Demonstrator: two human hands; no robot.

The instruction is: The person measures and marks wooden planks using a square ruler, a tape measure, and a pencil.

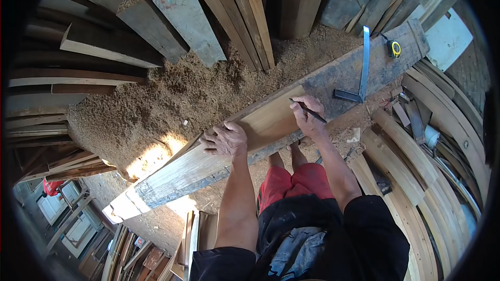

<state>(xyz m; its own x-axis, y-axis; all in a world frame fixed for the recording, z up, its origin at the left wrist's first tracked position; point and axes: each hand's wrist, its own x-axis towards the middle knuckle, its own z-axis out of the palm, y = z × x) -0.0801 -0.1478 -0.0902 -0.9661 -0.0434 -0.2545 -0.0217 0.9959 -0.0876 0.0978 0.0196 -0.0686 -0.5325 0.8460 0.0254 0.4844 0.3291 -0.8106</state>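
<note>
A stained counter (328, 78) stands amid sawdust (192, 86) and planks (435, 213); the right grip (308, 112) pinches probably a pencil (319, 118), the left grip (225, 138) lies spread on a board (271, 125).

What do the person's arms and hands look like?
The left hand and the right hand are both bare, each with four fingers and a thumb. Nothing shows around the wrists. The forearms are uncovered too, up to short, loose, nearly black sleeves.

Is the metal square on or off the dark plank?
On: the square lies across the dark plank, between the right hand and the tape measure.
</note>
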